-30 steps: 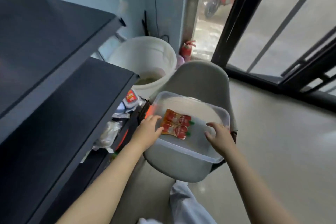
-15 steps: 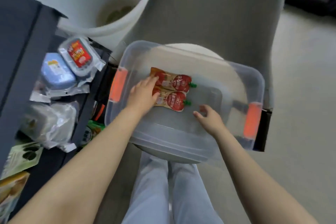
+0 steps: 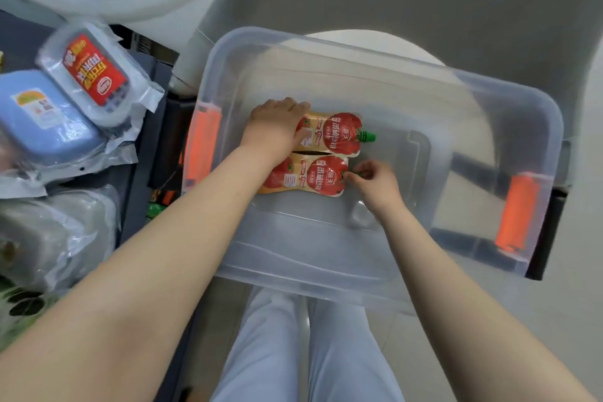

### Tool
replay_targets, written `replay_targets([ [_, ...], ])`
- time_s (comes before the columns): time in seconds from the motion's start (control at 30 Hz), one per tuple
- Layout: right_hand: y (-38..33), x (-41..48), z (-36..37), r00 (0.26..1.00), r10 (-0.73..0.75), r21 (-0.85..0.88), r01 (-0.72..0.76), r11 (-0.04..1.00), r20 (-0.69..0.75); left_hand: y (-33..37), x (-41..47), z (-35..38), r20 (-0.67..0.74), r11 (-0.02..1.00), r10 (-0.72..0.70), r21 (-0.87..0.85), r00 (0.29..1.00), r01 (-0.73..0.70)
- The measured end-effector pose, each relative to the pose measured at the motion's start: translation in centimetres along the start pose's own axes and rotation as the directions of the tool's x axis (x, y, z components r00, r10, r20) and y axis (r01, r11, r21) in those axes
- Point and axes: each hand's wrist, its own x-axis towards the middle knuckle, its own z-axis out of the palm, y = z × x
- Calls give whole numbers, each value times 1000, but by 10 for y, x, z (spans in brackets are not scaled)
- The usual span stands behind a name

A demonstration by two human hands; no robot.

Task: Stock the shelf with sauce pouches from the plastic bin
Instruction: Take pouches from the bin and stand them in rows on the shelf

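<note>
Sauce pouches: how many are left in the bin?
2, side by side on the bin floor: the far pouch under the left hand, the near pouch at the right hand. None visibly hidden.

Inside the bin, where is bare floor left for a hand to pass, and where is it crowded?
Free: the plastic bin floor from the pouch caps to the right orange handle, plus the far strip. Crowded: left-centre, where two sauce pouches lie side by side under the left hand and right hand.

Red-and-yellow sauce pouches [image 3: 329,153] with green caps, clear bin [image 3: 375,75], orange handles [image 3: 517,212]
</note>
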Motion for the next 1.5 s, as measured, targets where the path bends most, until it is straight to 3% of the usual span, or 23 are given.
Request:
replay_targets([
  [0.13,2,-3,-4,1000,23,-35,-23,999,-13,2,-2,-6,56,997,-65,44,996,63],
  [0.33,5,-8,-19,957,172,28,-170,985,-233,14,-7,-9,126,985,-104,150,986,85],
  [0.47,-1,-19,-15,967,250,136,-243,960,-39,17,-1,-12,153,972,-155,202,976,123],
  [0.67,-9,-25,0,949,288,439,-314,842,127,9,0,-4,79,987,-121,114,989,112],
  [0.73,-14,-24,2,945,255,511,-325,796,204,5,-1,-2,116,994,-113,22,987,111],
  [0.87,-21,-25,13,948,237,561,-317,764,214,3,1,-5,248,949,-164,-224,955,222],
  [1.0,-20,-28,15,947,235,584,-320,746,218,4,1,-11,226,960,-175,-179,958,217],
  [1.13,-18,-33,0,968,177,599,-249,761,178,5,-10,-16,170,955,-202,-185,965,232],
  [1.27,-24,-51,-39,996,21,522,-64,851,88,13,-36,-25,99,933,-247,-245,964,264],
  [1.4,-48,-87,-87,987,-161,546,128,828,12,32,-86,-55,40,850,-304,-441,952,290],
  [1.5,-76,-130,-126,957,-288,599,219,770,22,52,-144,-88,-21,711,-349,-657,937,250],
])
